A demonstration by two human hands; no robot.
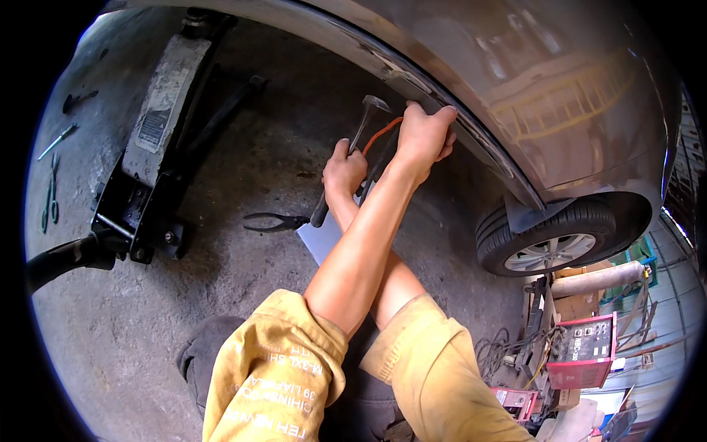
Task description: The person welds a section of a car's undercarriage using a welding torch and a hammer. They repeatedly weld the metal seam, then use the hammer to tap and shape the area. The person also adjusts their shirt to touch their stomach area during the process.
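My forearms cross, the left one on top. My left hand (425, 138) is closed against the lower edge of the car's sill (471, 147); what its fingers hold is hidden. My right hand (344, 174), lower and to the left, is wrapped round the handle of a hammer (376, 104), head up. An orange curved strip (381, 134) and a dark length beneath it show between the two hands; I cannot tell what they belong to. Pliers (276, 222) with open, curved dark handles lie on the floor by the hammer's handle end, near a white sheet (318, 243).
A floor jack (158, 110) stands at left, its arm under the car. Farther left lie a screwdriver (57, 141) and a long scissor-like tool (50, 195). At right are the car's wheel (549, 239), a red welding machine (582, 350), a gas cylinder (600, 280) and tangled cables (508, 346).
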